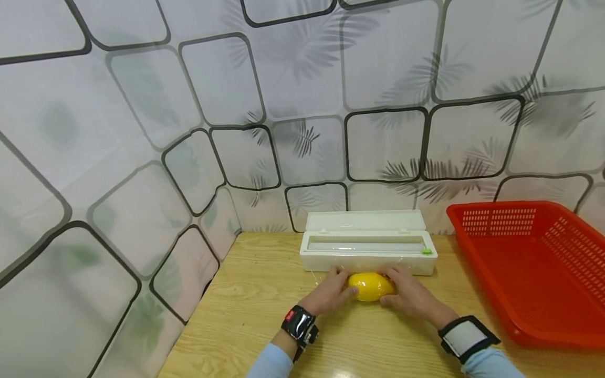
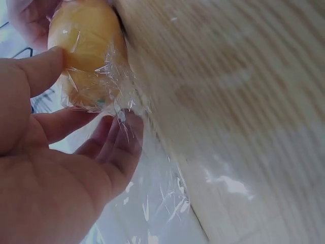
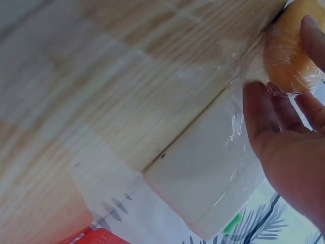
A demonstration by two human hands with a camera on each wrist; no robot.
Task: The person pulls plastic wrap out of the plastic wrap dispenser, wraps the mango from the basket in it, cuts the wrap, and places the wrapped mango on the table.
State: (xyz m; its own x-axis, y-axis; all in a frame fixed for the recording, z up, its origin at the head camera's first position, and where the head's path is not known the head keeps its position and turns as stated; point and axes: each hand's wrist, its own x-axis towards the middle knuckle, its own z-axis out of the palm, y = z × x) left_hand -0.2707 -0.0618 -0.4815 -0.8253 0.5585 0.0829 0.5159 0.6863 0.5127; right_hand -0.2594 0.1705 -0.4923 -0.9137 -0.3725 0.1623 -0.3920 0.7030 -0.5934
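A yellow oval fruit [image 1: 372, 286] lies sideways between both hands, with clear plastic wrap [image 2: 96, 84] creased around it. My left hand [image 1: 332, 292] holds its left end, thumb [image 2: 44, 68] on the near side and fingers bent round the wrapped end. At the other end my right hand [image 1: 410, 294] grips it the same way, with its thumb [image 3: 314, 40] on the skin. Loose film [image 2: 157, 188] stretches from the fruit toward the white wrap dispenser [image 1: 368, 261] just behind. The dispenser's lid [image 1: 366, 220] stands raised, and a roll of film [image 1: 366, 247] shows inside.
A red plastic basket [image 1: 515, 278] with perforated sides stands on the right of the wooden table [image 1: 255, 294]. A green slide cutter [image 1: 427, 252] sits at the dispenser's right end. Patterned wall covering [image 1: 227, 79] rises behind and to the left.
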